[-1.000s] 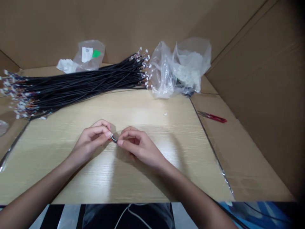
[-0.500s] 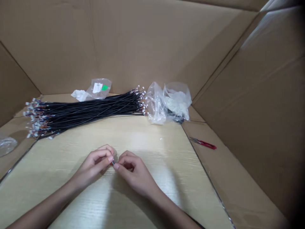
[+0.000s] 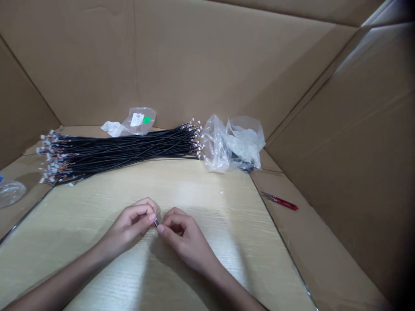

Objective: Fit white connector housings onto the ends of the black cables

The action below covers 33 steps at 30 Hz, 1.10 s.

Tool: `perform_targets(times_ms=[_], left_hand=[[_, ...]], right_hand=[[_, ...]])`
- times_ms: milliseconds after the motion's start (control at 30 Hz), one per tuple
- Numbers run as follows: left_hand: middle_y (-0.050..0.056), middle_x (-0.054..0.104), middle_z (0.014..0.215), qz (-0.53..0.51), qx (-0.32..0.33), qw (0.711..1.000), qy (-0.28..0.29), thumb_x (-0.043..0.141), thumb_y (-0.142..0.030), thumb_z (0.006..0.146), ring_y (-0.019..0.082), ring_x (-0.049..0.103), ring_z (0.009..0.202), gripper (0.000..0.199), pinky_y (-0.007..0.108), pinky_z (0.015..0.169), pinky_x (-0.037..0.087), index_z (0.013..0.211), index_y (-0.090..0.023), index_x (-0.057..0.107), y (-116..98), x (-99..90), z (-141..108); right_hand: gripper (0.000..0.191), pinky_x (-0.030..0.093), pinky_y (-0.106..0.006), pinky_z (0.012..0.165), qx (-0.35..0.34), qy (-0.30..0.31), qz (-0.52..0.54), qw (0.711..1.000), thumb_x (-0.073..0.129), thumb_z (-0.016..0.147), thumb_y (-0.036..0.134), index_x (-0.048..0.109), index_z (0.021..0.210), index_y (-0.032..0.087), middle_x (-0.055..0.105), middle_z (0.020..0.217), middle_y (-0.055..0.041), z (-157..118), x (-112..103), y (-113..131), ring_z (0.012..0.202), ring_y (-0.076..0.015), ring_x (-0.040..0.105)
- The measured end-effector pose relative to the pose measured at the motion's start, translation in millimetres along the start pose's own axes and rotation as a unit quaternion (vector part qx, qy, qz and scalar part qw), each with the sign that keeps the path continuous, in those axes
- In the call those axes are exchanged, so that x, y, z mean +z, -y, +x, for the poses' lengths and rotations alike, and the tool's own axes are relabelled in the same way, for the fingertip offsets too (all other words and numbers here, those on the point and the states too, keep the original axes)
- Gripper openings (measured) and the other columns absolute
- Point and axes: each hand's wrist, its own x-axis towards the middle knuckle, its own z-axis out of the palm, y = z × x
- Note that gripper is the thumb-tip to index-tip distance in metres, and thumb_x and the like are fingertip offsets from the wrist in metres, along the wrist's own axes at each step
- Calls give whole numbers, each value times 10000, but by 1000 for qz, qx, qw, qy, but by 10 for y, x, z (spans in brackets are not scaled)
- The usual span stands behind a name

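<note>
My left hand (image 3: 134,222) is closed, thumb and fingertips pinching one end of a cable (image 3: 156,223). Short coloured wires show in the small gap between my two hands; the tip inside the left fingers is mostly hidden. Just to the right, my right hand (image 3: 184,235) grips the same cable between thumb and curled forefinger. A black strand shows under the right forearm near the bottom edge. Both hands are slightly above the wooden tabletop (image 3: 181,181).
Behind the hands lies a bundle of black cables (image 3: 129,149) with white connectors at both ends. Clear plastic bags (image 3: 217,144) with small white parts stand right of it. Red-handled snips (image 3: 279,201) lie on cardboard at the right. A tiny white piece (image 3: 221,192) rests on the tabletop.
The view has shifted slightly, so the scene sits a little further right. My hands keep nearly the same pinch on the cable, and fewer of its coloured wires show.
</note>
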Motion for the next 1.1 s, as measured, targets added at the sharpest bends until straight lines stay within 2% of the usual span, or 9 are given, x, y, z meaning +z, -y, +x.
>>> perform_targets(times_ms=[267,400,500,667,900,1100], left_hand=[[31,466,838,20,27,999,5,468,-408,962,74,471,787,420,193,707,348,667,-109,498,14,-9,-14],[29,461,834,12,25,999,17,438,-416,975,67,472,757,440,186,671,351,661,-112,492,14,-24,-9],[30,471,841,15,25,999,17,436,-404,978,68,483,779,429,184,688,355,668,-113,494,2,-25,-20],[25,462,825,16,24,999,17,444,-365,976,64,474,766,405,183,682,347,661,-114,487,-23,-10,-27],[23,465,819,24,25,999,22,439,-325,975,62,475,767,387,178,688,352,653,-115,481,-39,-7,-22],[22,465,822,38,35,998,21,433,-320,979,63,482,793,379,177,712,359,664,-116,485,-33,-5,-30]], right_hand=[[289,302,-268,590,5,-15,22,1000,675,814,335,580,606,158,501,776,-14,3,-11,3,652,-108,425],[349,303,-266,586,20,14,89,996,731,769,443,596,620,158,510,771,-13,-13,-47,33,639,-103,435],[381,283,-262,542,58,30,139,988,688,805,488,584,634,164,496,768,-1,-23,-57,42,568,-82,415],[417,291,-281,595,33,17,98,995,711,775,465,509,560,169,496,727,-10,-6,-39,13,639,-111,430],[370,312,-294,640,36,23,98,994,716,759,427,518,570,178,512,754,-15,1,-30,-19,687,-129,449],[416,316,-293,646,34,23,103,994,742,739,470,509,562,174,509,747,-14,5,-18,-26,692,-132,448]])
